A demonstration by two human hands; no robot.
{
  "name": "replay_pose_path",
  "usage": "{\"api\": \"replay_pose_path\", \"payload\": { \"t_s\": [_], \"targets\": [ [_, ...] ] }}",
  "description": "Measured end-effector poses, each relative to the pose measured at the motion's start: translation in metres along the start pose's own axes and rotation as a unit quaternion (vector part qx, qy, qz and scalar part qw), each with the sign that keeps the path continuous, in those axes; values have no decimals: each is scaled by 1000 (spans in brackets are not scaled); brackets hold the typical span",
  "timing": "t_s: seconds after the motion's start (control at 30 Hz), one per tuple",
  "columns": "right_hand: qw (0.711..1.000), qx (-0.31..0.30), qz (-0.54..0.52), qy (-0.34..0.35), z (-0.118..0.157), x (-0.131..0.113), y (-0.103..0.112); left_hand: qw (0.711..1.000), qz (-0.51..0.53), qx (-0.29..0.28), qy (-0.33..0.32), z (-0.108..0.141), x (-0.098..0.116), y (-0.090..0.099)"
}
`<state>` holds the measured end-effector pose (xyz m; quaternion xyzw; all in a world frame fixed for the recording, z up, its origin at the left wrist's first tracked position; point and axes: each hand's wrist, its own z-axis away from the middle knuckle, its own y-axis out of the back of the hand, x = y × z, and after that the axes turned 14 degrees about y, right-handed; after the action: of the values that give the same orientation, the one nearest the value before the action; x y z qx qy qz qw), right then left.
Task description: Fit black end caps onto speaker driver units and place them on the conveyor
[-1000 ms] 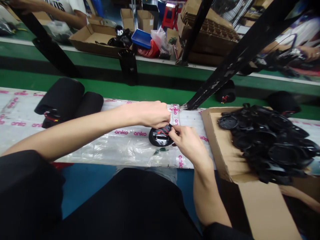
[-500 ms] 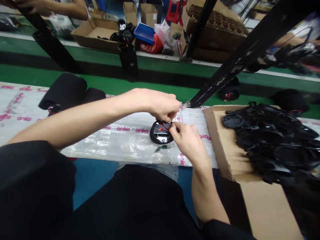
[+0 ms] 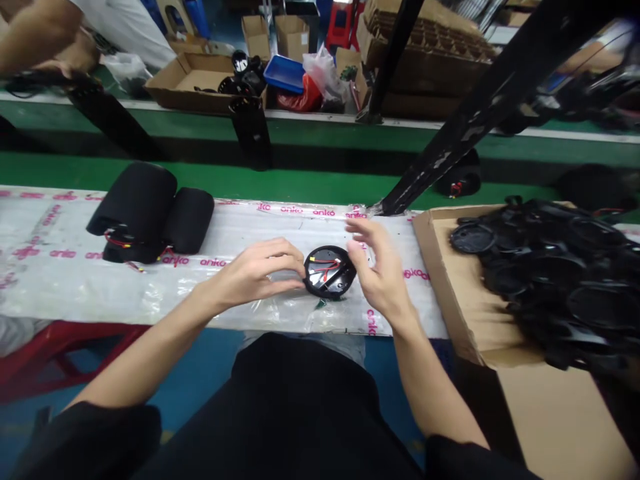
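Note:
A round black housing [image 3: 327, 288], with red, black and yellow-ended wires across its glossy inside, rests on the wrapped work surface in front of me. My left hand [image 3: 267, 270] is at its left side, thumb and fingers apart, fingertips at the rim. Whether they press on the rim I cannot tell. On the other side, my right hand [image 3: 377, 270] is raised slightly off the right rim with spread, slightly blurred fingers and nothing in them. Black fabric-covered cylinders [image 3: 135, 203] with wires at their ends lie to the left.
A cardboard box [image 3: 445, 293] full of black plastic parts [image 3: 555, 267] stands at the right. A slanted black post [image 3: 450, 140] rises behind the surface. Past the green belt [image 3: 310, 183], a co-worker's arm [image 3: 45, 33] shows at the upper left. A red stool [image 3: 65, 347] is below left.
My left hand has drawn back from above the housing to its left side. My right hand has let go and lifted off to the right. The wires now lie across a dark cover inside.

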<state>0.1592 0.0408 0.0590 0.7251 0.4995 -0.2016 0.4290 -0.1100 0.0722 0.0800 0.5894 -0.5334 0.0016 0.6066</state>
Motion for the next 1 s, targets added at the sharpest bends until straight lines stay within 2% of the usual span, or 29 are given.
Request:
{"api": "replay_pose_path", "payload": {
  "t_s": [0.07, 0.1, 0.13, 0.27, 0.5, 0.7, 0.83, 0.93, 1.0],
  "targets": [
    [989, 139, 35, 46, 21, -10, -3, 999, -20, 23, -25, -2, -2, -7],
    [983, 164, 48, 72, 32, -15, -4, 999, -28, 20, -36, -5, -1, -8],
    [981, 155, 60, 97, 42, -21, -5, 998, -34, 8, -45, -8, 0, -7],
    [983, 25, 114, 142, 66, -39, -13, 993, -67, -57, -80, -17, 7, 3],
    [988, -21, 118, 102, 62, -46, -18, 978, -141, -124, -89, -23, 24, 17],
    [983, -106, 110, 98, 47, -53, -9, 965, -208, -127, -94, -19, 24, 21],
    [980, -121, 108, 112, 44, -49, -4, 980, -147, -116, -72, -20, 13, 29],
    [974, -133, 125, 132, 45, -45, -1, 979, -168, -92, -70, -28, 4, 34],
    [969, -141, 147, 141, 45, -44, 0, 973, -190, -87, -95, -36, 0, 34]
  ]
}}
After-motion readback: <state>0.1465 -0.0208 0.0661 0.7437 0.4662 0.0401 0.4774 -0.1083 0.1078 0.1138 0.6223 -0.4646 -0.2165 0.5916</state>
